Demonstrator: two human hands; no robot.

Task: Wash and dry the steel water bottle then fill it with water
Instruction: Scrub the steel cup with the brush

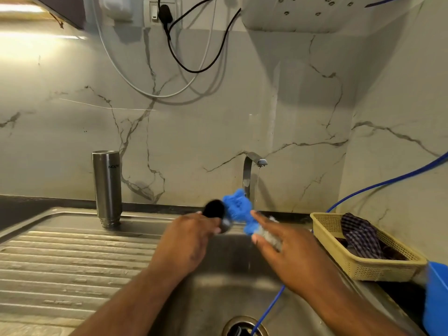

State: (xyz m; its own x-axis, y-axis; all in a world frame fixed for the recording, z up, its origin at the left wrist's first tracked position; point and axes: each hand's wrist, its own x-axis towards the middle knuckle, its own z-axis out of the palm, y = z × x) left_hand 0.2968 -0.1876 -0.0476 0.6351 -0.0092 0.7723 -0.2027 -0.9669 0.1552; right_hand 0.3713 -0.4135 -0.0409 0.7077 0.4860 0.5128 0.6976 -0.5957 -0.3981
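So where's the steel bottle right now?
Left in the head view: the bottle stands neck down on the draining board beside the sink, near the wall.

- This is a home kitchen, seen at the washing-up spot.
- A steel sink (pixel 232 267) with a drain (pixel 242 326) is set into the counter, and a ribbed draining board (pixel 72 258) adjoins it.
- A tap (pixel 252 166) behind the sink runs a thin stream of water.
- A steel bottle (pixel 108 187) stands mouth-down on the draining board.
- The wall (pixel 194 132) is marble-patterned.
- A plastic basket (pixel 363 270) beside the sink holds a checked cloth (pixel 361 236).
- Higher up, a plug (pixel 164 13) sits in a wall socket, cables (pixel 184 64) hang down, and a white appliance (pixel 315 13) is mounted.
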